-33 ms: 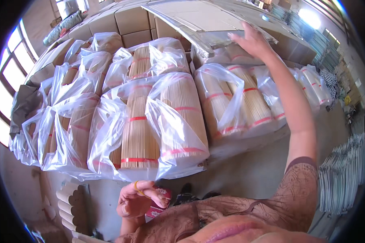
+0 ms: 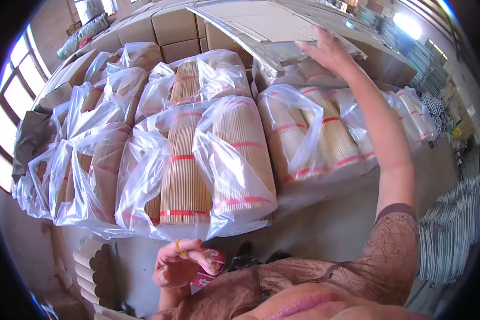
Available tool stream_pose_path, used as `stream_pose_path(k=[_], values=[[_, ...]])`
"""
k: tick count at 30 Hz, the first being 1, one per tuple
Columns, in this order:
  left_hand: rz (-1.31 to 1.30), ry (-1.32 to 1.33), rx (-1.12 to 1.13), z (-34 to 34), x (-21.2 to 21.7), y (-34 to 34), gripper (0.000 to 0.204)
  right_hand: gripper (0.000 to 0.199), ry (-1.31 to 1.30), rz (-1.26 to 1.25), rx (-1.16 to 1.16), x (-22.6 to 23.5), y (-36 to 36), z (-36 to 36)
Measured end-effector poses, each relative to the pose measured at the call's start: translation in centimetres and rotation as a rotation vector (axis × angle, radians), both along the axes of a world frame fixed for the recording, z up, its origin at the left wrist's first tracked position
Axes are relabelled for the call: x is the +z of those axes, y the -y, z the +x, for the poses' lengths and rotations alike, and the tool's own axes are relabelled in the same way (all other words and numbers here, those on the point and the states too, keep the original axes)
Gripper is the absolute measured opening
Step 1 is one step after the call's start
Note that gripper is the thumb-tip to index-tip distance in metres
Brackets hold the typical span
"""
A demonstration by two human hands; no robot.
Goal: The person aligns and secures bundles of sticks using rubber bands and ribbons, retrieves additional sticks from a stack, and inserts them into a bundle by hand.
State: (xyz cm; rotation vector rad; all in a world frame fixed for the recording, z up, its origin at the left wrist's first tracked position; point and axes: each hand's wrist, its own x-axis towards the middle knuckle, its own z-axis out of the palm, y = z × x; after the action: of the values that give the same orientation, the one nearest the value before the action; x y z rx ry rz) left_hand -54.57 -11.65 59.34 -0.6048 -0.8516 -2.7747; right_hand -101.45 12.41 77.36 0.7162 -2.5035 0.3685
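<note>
My right hand (image 2: 328, 53) reaches far forward with its fingers spread, over the near right edge of a flat white-and-grey panel (image 2: 266, 26); whether it touches the panel I cannot tell. Nothing shows in its grasp. My left hand (image 2: 180, 264) hangs low near my body, fingers loosely bent and apart, holding nothing visible. A yellow band (image 2: 179, 246) circles one finger. Ahead lie bundles of thin brown sticks (image 2: 184, 181), tied with red bands and partly covered by clear plastic bags (image 2: 234, 160). More bagged bundles (image 2: 330, 133) lie under my right forearm.
Brown cardboard boxes (image 2: 176, 25) are stacked behind the bundles. Stacked thin pale sheets (image 2: 450, 234) stand at the right. Curved brown pieces (image 2: 90, 272) sit at the lower left, near a wall. A checked cloth (image 2: 434, 113) hangs beyond the right-hand bundles.
Hardly anything differs. My right hand has shifted very slightly to the left, and the view has moved a touch.
</note>
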Motion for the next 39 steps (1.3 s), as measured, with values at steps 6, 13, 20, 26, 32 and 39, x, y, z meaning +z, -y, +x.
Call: stream_pose_path(k=[6,13,20,26,32,39], values=[[-0.025,-0.01,0.058,-0.1,-0.3,1.3,0.074,0.092,0.097,0.105,-0.077,-1.3,9.4,-8.3],[0.036,0.034,0.26,1.4,-0.2,-0.3,0.076,0.1,0.217,0.156,-0.175,-2.8,14.3,-12.8],[-0.017,0.089,0.446,1.3,0.7,-2.1,0.077,0.085,0.124,-0.193,-0.051,-1.3,9.8,-11.1],[-0.286,0.206,0.587,-0.4,6.1,1.0,0.08,0.067,0.431,-1.136,0.145,-7.7,-2.3,-6.9],[-0.487,0.417,0.484,-12.1,12.0,0.5,0.061,0.082,0.987,-1.513,0.147,-13.1,-2.7,-9.2],[-0.611,0.503,0.296,-30.5,7.9,2.7,0.058,0.065,1.021,-1.859,0.249,-12.9,0.4,-12.3]])
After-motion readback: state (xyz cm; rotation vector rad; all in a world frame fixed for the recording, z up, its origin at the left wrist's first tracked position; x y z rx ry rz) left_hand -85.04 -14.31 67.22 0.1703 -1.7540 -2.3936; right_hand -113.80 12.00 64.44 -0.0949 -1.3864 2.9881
